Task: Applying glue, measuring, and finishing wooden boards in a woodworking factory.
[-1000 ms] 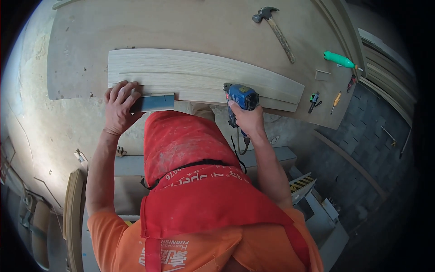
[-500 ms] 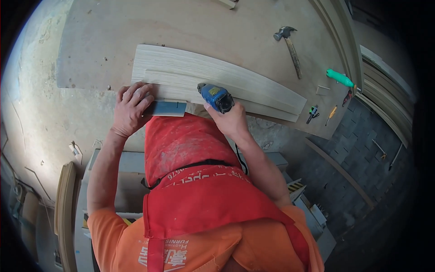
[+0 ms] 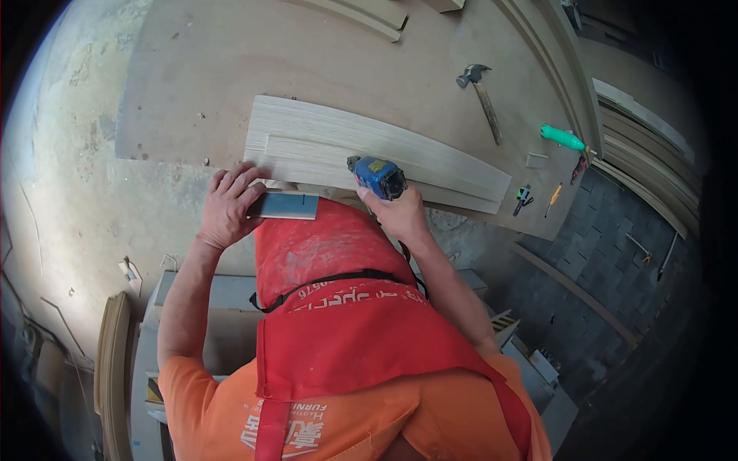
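My left hand (image 3: 229,206) grips the left end of a short flat piece with a blue face (image 3: 286,205) and a dark line across it. Its fingers lie close to the lower left corner of a pale wood-grain board (image 3: 307,127) with a stepped, tapering shape. The board rests along the near edge of the bench. In my right hand (image 3: 401,213) is a blue and black power drill (image 3: 378,177), held over the board's near edge with its nose pointing up and left. Its handle is mostly hidden.
A claw hammer (image 3: 483,104) lies on the bench (image 3: 207,84) beyond the board. Toward the right are a green bottle (image 3: 563,137), a yellow-handled tool (image 3: 553,198), a small green and black tool (image 3: 523,201) and a small block (image 3: 537,160). Long strips (image 3: 361,17) lie at the far side.
The view has shifted, showing more of the bench's far side. My left hand and the blue-faced piece have moved slightly left along the board. The drill stays about where it was over the board.
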Motion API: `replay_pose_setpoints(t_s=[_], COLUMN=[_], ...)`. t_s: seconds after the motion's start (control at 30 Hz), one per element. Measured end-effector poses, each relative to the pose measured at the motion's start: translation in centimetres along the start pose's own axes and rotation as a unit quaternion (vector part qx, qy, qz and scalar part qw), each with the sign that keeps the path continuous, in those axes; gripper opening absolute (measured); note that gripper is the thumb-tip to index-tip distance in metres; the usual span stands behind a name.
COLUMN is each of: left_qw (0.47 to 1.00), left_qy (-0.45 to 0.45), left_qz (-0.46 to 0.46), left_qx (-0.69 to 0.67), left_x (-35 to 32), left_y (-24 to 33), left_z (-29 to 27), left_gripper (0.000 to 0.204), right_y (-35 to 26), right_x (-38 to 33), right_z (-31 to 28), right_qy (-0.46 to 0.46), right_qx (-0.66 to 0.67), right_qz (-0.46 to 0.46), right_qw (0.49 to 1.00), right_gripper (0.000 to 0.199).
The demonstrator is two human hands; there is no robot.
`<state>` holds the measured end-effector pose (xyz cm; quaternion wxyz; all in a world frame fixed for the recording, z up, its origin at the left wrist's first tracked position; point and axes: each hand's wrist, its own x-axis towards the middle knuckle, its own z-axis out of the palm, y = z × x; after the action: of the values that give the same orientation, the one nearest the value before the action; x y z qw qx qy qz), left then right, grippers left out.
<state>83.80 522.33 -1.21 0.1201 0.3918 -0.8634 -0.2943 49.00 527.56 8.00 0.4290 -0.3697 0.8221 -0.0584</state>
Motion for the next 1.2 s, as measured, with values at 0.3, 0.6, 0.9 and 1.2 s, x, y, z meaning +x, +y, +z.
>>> replay_pose_setpoints(t_s=[0.3,0.6,0.9,1.2], left_qw=[0.997,0.995,0.997,0.988], left_qy=[0.068,0.029,-0.071,-0.12], left_qz=[0.015,0.024,0.011,-0.031], left_qx=[-0.045,-0.09,0.009,0.091], left_x=[6.3,18.0,30.9,45.1], left_y=[7.2,19.3,37.4,46.1], left_z=[2.4,9.5,22.7,29.6], left_gripper=[0.063,0.065,0.072,0.07], right_y=[15.2,34.1,69.3,73.9], right_x=[-5.4,-5.4,9.3,19.7], right_z=[-8.4,-21.6,-42.2,-52.0], right_qy=[0.1,0.167,0.507,0.425], right_qx=[0.186,0.552,0.107,0.105], right_qz=[0.081,0.075,0.055,0.14], right_qw=[0.974,0.813,0.853,0.888], right_gripper=[0.022,0.023,0.056,0.061])
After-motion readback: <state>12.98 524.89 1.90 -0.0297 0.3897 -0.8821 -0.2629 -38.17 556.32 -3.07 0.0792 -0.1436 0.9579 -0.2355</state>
